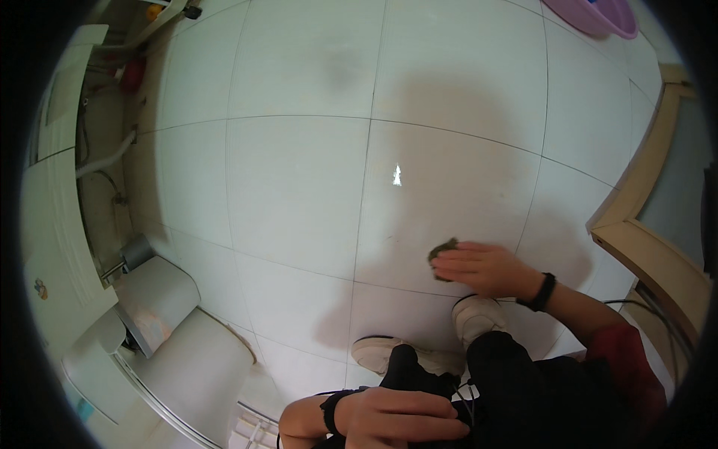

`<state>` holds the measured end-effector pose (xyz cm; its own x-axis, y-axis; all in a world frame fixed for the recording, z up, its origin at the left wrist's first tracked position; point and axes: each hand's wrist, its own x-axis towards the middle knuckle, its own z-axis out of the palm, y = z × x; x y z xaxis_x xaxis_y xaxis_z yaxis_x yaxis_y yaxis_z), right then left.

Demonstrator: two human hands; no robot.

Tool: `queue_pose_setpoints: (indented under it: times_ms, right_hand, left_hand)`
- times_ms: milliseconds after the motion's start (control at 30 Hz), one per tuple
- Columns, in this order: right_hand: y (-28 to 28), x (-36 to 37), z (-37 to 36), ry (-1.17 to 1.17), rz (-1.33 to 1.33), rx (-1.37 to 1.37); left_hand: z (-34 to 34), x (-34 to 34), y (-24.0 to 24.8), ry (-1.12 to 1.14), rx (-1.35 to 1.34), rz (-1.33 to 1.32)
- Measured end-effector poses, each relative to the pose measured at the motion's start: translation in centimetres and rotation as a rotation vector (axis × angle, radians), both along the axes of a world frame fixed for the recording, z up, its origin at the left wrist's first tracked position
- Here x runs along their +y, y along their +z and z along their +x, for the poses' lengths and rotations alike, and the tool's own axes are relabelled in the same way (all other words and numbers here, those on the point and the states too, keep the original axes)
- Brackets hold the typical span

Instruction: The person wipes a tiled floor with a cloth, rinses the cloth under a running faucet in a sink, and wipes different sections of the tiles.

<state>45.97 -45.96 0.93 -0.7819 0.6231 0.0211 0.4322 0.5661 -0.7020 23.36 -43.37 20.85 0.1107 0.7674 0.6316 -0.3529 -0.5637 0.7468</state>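
My right hand (486, 268) reaches out low over the pale tiled floor, just beyond my right shoe. Under its fingers is a small, crumpled, dark olive-brown cloth or pad (443, 253); its exact kind is unclear. The palm covers part of it. Close to my body, my left hand (400, 416) lies across my dark trousers with its fingers stretched out side by side. I see nothing in the left hand, though its underside is hidden. Both wrists wear black bands.
Glossy white floor tiles (299, 179) spread ahead of my shoes (479, 318). Along the left stand white cabinets (52, 224), pipes and a rounded grey-white fixture (198, 367). A wooden-framed door (636, 194) is at right, with a cable below it. A pink basin (594, 19) sits far right.
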Motion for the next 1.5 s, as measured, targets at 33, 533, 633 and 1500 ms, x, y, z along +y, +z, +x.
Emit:
queue_pose_setpoints:
  times_ms: [33, 533, 633, 1500]
  right_hand:
    - [0.6, 0.0, 1.2, -0.013, 0.064, -0.067]
    - [0.2, 8.8, 1.9, -0.560, 0.241, -0.186]
    - [0.2, 6.1, 5.2, -0.693, 0.271, -0.202]
    - [0.3, 5.7, -0.5, -0.359, 0.153, -0.044]
  left_hand:
    - [0.0, 0.1, 0.0, 0.000, 0.014, -0.003]
    - [0.7, 0.7, -1.6, -0.079, 0.064, 0.118]
    - [0.1, 1.0, -1.8, -0.123, 0.093, 0.113]
    - [-3.0, 1.6, -0.6, -0.085, 0.357, -0.039]
